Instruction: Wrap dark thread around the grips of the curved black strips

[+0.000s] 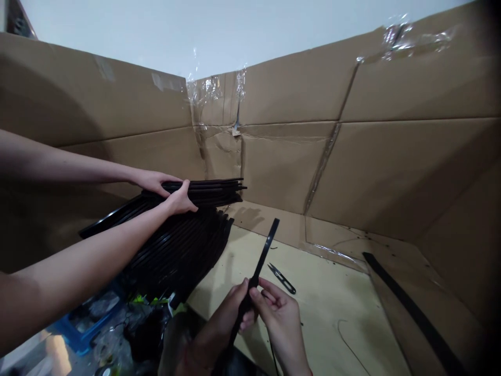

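Observation:
My left hand and my right hand are low in the middle of the view. Both are closed on one long black strip, which slants up and to the right from between my fingers. Just beyond my right hand, small black thread snips lie on the pale tabletop. To the left stands a large curved stack of the same black strips.
Another person's two arms reach in from the left; their hands grip the top of the stack. Taped cardboard walls enclose the table. A single black strip lies along the right wall. A blue crate with clutter is at lower left.

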Motion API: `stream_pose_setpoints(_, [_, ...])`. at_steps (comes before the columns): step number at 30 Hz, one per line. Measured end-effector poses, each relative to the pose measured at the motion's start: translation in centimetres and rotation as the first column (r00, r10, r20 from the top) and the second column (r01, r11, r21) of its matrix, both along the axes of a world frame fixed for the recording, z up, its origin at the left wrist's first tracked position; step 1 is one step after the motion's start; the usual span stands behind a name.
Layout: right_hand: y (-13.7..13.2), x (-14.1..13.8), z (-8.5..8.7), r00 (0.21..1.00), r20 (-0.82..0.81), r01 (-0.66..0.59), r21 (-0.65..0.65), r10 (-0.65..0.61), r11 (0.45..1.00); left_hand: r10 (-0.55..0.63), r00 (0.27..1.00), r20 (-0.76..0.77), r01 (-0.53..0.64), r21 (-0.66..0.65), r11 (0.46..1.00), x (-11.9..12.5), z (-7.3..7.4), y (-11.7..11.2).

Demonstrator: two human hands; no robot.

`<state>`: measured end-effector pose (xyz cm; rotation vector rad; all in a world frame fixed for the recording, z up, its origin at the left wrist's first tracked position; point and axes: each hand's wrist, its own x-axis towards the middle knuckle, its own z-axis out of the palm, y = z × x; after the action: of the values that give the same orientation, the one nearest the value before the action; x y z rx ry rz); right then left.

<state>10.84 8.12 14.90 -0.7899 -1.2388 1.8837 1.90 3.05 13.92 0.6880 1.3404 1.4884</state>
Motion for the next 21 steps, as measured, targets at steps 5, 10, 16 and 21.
stream_pose_setpoints(5, [0.3, 0.8, 0.5, 0.980, 0.040, 0.194, 0.009, -0.194, 0.981, -0.196, 0.980, 0.026, 0.195, 0.036, 0.980, 0.5, -0.8, -0.1])
stream_pose_setpoints(10, [0.7, 1.7, -0.2, 0.976, 0.079, 0.206, -0.053, -0.202, 0.977, -0.161, 0.982, 0.098, 0.156, 0.059, 0.986, 1.8, -1.7, 0.8])
stream_pose_setpoints(16, [1.6, 2.9, -1.6, 0.998, 0.060, 0.031, 0.063, -0.035, 0.997, -0.201, 0.959, 0.202, 0.195, 0.047, 0.980, 2.3, -2.6, 2.2])
stream_pose_setpoints(21, [2.1, 3.6, 0.0, 0.993, 0.110, -0.059, 0.212, 0.036, 0.976, -0.542, 0.700, 0.465, 0.535, 0.161, 0.829, 1.2, -3.5, 2.8])
